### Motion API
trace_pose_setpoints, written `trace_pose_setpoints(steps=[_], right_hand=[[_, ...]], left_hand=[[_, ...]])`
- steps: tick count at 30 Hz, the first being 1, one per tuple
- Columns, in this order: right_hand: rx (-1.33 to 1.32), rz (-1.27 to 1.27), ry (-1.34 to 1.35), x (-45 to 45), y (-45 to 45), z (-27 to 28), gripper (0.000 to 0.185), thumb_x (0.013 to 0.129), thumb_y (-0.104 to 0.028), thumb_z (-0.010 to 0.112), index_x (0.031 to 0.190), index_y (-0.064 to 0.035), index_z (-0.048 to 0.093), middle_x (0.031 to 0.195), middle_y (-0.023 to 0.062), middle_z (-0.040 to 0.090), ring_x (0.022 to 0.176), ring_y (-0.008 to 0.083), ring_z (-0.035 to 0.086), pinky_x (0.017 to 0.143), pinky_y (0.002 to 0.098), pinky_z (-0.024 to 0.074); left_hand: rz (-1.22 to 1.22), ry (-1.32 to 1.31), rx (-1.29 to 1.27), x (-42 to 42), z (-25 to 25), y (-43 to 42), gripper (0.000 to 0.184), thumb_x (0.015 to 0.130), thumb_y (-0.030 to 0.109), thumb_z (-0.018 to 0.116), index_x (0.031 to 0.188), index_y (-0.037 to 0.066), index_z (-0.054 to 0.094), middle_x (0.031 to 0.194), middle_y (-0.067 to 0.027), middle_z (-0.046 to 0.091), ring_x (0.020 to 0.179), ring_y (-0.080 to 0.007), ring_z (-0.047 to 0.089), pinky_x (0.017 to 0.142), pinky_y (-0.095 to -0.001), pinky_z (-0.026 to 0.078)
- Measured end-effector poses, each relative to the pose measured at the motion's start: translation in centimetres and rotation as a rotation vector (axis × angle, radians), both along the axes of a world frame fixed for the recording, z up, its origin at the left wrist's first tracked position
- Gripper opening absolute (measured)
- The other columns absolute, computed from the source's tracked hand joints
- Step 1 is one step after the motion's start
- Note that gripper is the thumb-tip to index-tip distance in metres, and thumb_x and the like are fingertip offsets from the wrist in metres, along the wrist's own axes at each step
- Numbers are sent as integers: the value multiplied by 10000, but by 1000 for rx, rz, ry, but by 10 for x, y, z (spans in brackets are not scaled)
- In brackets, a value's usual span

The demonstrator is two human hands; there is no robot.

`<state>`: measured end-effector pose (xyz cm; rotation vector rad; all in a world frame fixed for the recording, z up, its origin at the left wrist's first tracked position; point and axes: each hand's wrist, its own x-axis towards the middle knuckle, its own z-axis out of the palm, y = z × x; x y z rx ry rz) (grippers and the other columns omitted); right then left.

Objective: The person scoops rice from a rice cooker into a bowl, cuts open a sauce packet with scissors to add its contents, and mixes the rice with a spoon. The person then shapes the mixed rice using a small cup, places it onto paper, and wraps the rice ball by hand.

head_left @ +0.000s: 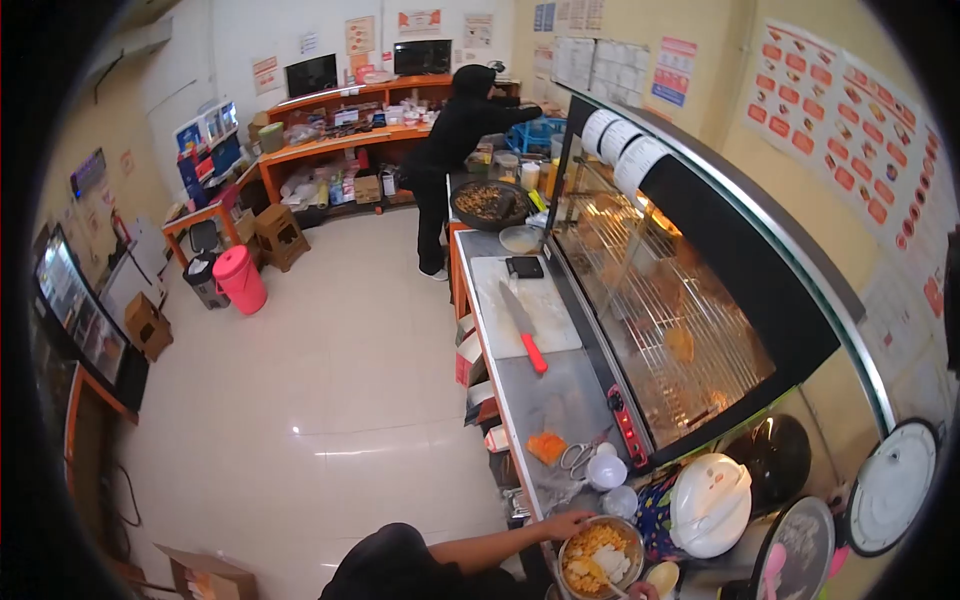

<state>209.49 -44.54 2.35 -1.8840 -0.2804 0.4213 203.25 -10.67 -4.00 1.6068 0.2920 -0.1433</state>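
At the bottom edge, my left hand grips the near rim of a round metal bowl. The bowl holds orange-yellow food pieces and a white lump that I cannot identify. My right hand, partly cut off by the frame, is closed at the bowl's lower right side around what looks like a spoon handle. Beside the bowl are a small clear cup, a white bowl and a yellowish cup.
Scissors and orange food lie on the counter. Farther along, a red-handled knife rests on a white cutting board. A heated glass display case borders the counter. A person in black stands near a large pan.
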Motion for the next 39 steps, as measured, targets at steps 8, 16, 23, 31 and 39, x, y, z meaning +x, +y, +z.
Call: trace_pose_setpoints(steps=[8, 16, 23, 31, 39], right_hand=[[-814, 605, -262, -21, 40, 56, 364, 858, -137, 694, 1217, -119, 634, 1229, 142, 665, 1101, 283, 650, 935, 481, 489], [-1203, 518, -225, -28, 42, 179, 555, 870, -103, 511, 1420, -181, 494, 889, 188, 655, 814, 374, 670, 691, 518, 531], [-1109, 331, -172, -36, 80, 139, 512, 849, -108, 538, 1344, -224, 600, 919, 176, 666, 882, 366, 679, 732, 497, 545], [-1126, 376, -122, -30, 97, 136, 468, 853, -161, 581, 1307, -264, 630, 992, 138, 696, 904, 356, 691, 755, 483, 548], [-1168, 371, -132, -31, 100, 115, 373, 867, -160, 573, 1221, -208, 679, 1011, 141, 711, 926, 338, 697, 772, 475, 553]], left_hand=[[67, -43, -23, -27, 31, -8, 534, 1038, 346, 475, 1476, 53, 391, 1400, -185, 530, 1287, -281, 508, 1084, -396, 402], [230, -67, 123, -39, -8, 1, 569, 946, 298, 679, 1402, 59, 436, 1153, -82, 562, 1015, -214, 561, 909, -383, 489], [-359, -848, -1054, -60, 353, 50, 419, 1029, 491, 431, 1109, 89, 515, 1048, -138, 584, 933, -290, 600, 891, -471, 510], [-625, -990, -1218, -77, 412, 21, 374, 1021, 442, 457, 1148, 93, 502, 1083, -147, 580, 969, -288, 596, 900, -455, 504], [-573, -1005, -1264, -83, 399, 21, 343, 1014, 394, 482, 1188, 98, 489, 1119, -156, 576, 1004, -285, 593, 909, -439, 499]])
